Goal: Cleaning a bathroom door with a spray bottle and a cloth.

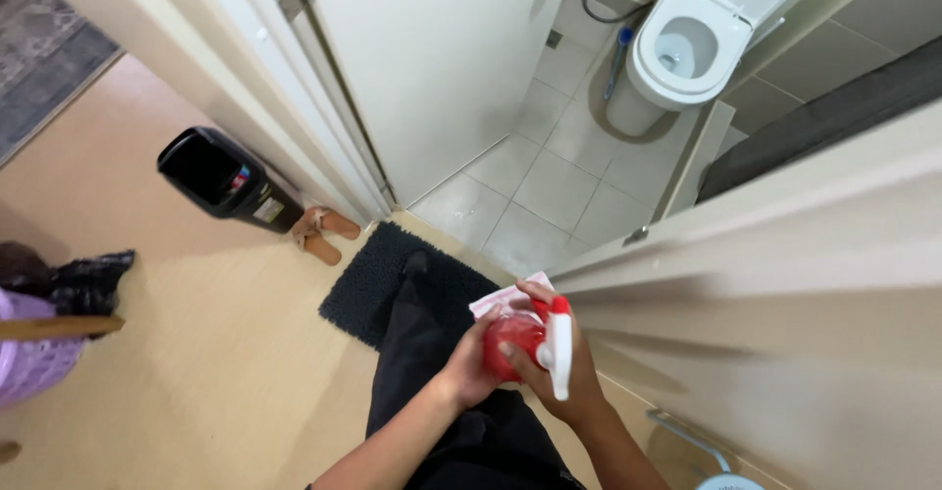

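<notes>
My 2 hands, left (pixel 469 367) and right (pixel 557 367), clasp the red spray bottle (pixel 518 341), pink cloth (pixel 502 297) seemingly pinched behind it.

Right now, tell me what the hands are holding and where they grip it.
Both hands hold a red spray bottle: the left hand around its body, the right hand at the white trigger head.

A small white label (pixel 267 211) sits on the black bin (pixel 221 178).

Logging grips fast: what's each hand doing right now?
Left hand: closed around the red spray bottle.
Right hand: closed on the bottle's white trigger head.
</notes>
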